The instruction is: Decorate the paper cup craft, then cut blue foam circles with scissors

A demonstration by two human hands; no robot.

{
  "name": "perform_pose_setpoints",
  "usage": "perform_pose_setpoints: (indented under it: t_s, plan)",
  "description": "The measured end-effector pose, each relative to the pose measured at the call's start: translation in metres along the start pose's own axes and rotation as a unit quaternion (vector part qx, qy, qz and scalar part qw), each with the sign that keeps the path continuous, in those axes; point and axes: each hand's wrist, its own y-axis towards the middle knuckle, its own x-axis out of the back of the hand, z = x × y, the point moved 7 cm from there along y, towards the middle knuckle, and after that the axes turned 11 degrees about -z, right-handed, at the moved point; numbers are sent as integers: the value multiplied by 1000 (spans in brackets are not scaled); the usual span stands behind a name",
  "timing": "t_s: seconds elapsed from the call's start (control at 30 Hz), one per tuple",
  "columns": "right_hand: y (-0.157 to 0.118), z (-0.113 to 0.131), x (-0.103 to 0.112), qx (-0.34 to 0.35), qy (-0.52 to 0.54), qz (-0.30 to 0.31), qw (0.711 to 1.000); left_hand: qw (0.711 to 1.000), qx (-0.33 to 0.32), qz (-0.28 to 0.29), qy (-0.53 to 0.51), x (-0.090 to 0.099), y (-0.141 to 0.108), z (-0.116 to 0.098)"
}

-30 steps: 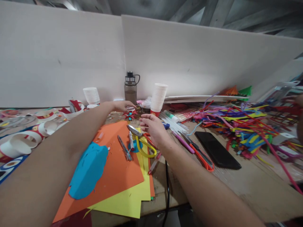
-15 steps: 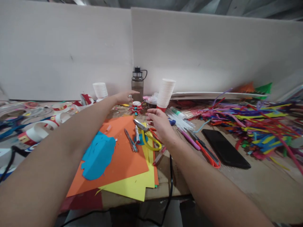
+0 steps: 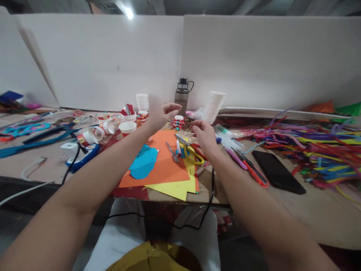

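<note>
My left hand [image 3: 165,116] is in the air before the dark bottle [image 3: 182,96], fingers stretched to the right and apart, holding nothing I can see. A small red and white craft piece [image 3: 178,121] stands between the two hands. My right hand [image 3: 204,134] hovers by the yellow-handled scissors [image 3: 194,155], its fingers bent and apart with nothing visible in them. Below the hands, a blue paper cutout [image 3: 144,162] lies on orange paper [image 3: 169,173], with a pen [image 3: 171,151] beside it.
At the right lie a black phone [image 3: 278,171], orange-handled scissors [image 3: 255,173] and many pipe cleaners [image 3: 318,150]. A tall cup stack [image 3: 214,107] stands behind my right hand. Left are paper cups [image 3: 127,128], a blue tape dispenser [image 3: 84,158] and cables.
The view has shifted, so the table items appear farther right and more of the left side shows. My left hand's fingers have changed from pointing to a looser spread.
</note>
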Motion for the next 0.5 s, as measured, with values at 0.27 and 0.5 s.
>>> perform_pose_setpoints:
  t_s: [0.27, 0.5]
  plan:
    - [12, -5, 15, -18, 14, -42, 999, 997, 58, -47, 31, 36, -44, 29]
    - [6, 3, 11, 19, -20, -1, 1000, 995, 48, -69, 53, 42, -45, 29]
